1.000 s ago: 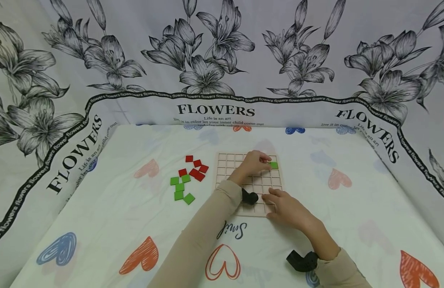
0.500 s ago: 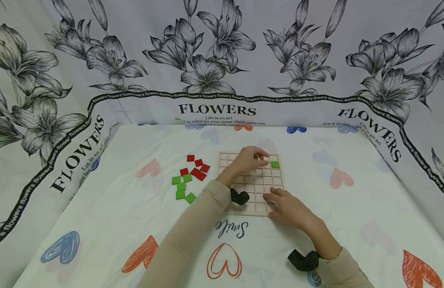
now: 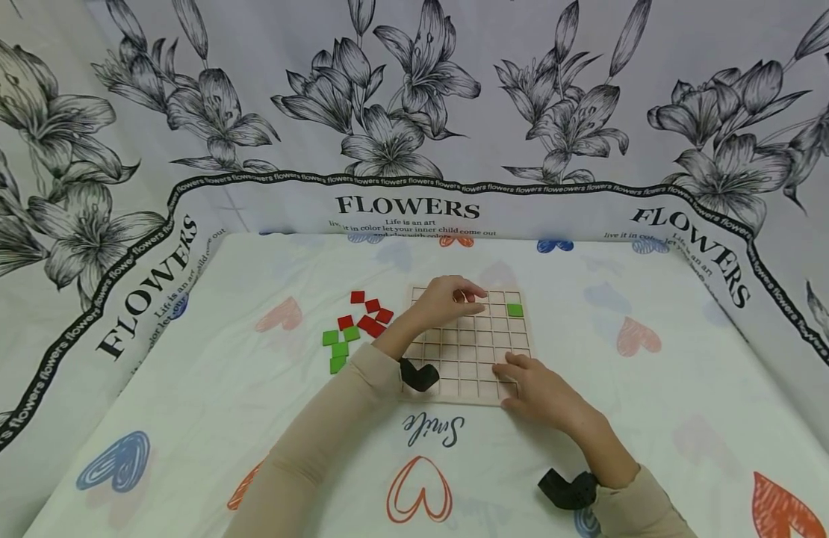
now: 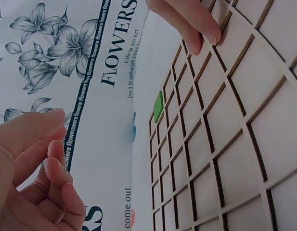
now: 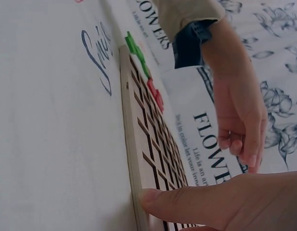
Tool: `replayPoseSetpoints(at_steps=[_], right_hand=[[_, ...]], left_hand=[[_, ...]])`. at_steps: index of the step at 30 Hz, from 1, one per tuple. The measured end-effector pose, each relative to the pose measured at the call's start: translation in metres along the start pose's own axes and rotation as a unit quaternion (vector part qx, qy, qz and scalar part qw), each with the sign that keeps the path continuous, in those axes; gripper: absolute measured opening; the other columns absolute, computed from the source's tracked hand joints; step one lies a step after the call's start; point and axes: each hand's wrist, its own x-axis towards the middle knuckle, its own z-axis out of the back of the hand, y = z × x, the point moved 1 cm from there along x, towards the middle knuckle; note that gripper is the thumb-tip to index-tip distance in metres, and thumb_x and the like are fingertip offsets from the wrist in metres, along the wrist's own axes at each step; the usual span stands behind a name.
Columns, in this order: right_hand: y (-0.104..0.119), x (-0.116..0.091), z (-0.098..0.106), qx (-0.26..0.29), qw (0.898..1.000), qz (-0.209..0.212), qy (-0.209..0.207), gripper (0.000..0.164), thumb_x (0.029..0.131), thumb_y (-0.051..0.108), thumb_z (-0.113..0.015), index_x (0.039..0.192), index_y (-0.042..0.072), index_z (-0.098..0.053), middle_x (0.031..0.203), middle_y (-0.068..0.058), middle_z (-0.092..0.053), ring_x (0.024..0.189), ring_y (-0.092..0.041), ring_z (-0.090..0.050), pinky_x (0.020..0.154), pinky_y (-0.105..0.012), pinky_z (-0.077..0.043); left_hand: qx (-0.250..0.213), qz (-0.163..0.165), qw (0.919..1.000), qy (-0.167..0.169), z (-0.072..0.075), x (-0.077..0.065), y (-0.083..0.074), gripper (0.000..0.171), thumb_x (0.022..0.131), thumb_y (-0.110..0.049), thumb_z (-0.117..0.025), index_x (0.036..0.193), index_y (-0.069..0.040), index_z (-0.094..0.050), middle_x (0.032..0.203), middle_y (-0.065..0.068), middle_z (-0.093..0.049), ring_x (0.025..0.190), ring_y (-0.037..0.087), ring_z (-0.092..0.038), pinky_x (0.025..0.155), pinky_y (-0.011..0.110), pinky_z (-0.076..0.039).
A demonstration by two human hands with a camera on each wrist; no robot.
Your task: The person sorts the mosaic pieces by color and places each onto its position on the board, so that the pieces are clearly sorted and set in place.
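A light wooden grid board (image 3: 478, 347) lies on the table. One green square tile (image 3: 514, 310) sits in a cell near its far right corner, and the left wrist view also shows this green tile (image 4: 158, 107). Above the far part of the board is my left hand (image 3: 444, 305), to the left of that tile. Its fingers are loosely bent, with nothing between them. My right hand (image 3: 542, 388) rests at the near right corner. Its thumb (image 5: 162, 199) touches the board's edge, while the fingers (image 4: 194, 24) lie on the grid.
Left of the board lie several loose red tiles (image 3: 370, 324) and several green tiles (image 3: 339, 349), partly behind the left forearm. A white cloth (image 3: 186, 403) printed with hearts covers the table. A flower-printed curtain (image 3: 408, 112) stands around the back and sides.
My left hand has drawn away leftward from the green tile, which its fingertips were touching a second ago. The tile stays in its cell. My right hand has kept its place.
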Motion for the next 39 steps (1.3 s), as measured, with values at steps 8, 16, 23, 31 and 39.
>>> replayPoseSetpoints(at_steps=[8, 16, 23, 31, 39], right_hand=[[0.001, -0.001, -0.002, 0.000, 1.000, -0.001, -0.003, 0.047, 0.083, 0.016, -0.073, 0.127, 0.004, -0.061, 0.138, -0.028, -0.051, 0.127, -0.046, -0.050, 0.099, -0.056, -0.045], [-0.001, -0.001, -0.001, -0.003, 1.000, -0.005, -0.001, 0.049, 0.083, 0.017, -0.073, 0.128, 0.005, -0.060, 0.139, -0.027, -0.051, 0.128, -0.045, -0.049, 0.101, -0.055, -0.045], [-0.001, -0.001, -0.002, -0.006, 1.000, 0.004, -0.005, 0.049, 0.083, 0.017, -0.073, 0.128, 0.004, -0.059, 0.138, -0.028, -0.051, 0.128, -0.046, -0.049, 0.100, -0.056, -0.045], [-0.001, -0.002, -0.002, -0.004, 1.000, 0.001, -0.004, 0.049, 0.083, 0.017, -0.073, 0.129, 0.004, -0.059, 0.139, -0.028, -0.050, 0.128, -0.046, -0.048, 0.100, -0.056, -0.045], [-0.002, -0.002, -0.002, -0.007, 1.000, 0.005, -0.006, 0.049, 0.083, 0.017, -0.073, 0.129, 0.004, -0.059, 0.138, -0.027, -0.051, 0.128, -0.046, -0.049, 0.100, -0.055, -0.045]], left_hand=[[0.003, -0.015, 0.9999, -0.007, 0.012, -0.019, 0.004, 0.027, 0.089, -0.018, -0.068, 0.112, -0.005, -0.070, 0.091, 0.010, -0.065, 0.074, 0.012, -0.052, 0.067, 0.017, -0.043], [-0.004, 0.008, 0.9999, -0.011, 0.026, -0.041, 0.006, 0.024, 0.088, -0.018, -0.069, 0.110, -0.009, -0.071, 0.090, 0.007, -0.063, 0.076, 0.013, -0.050, 0.067, 0.019, -0.042], [-0.004, 0.021, 0.9997, -0.015, 0.039, -0.058, 0.012, 0.025, 0.088, -0.019, -0.070, 0.110, -0.009, -0.071, 0.091, 0.007, -0.063, 0.077, 0.014, -0.049, 0.067, 0.020, -0.041], [-0.015, 0.018, 0.9994, -0.026, 0.058, -0.082, 0.026, 0.025, 0.088, -0.018, -0.069, 0.110, -0.008, -0.071, 0.088, 0.007, -0.063, 0.075, 0.014, -0.049, 0.065, 0.020, -0.041], [-0.028, 0.035, 0.9983, -0.036, 0.071, -0.102, 0.042, 0.029, 0.089, -0.017, -0.068, 0.114, -0.004, -0.068, 0.094, 0.009, -0.066, 0.077, 0.014, -0.060, 0.070, 0.023, -0.050]])
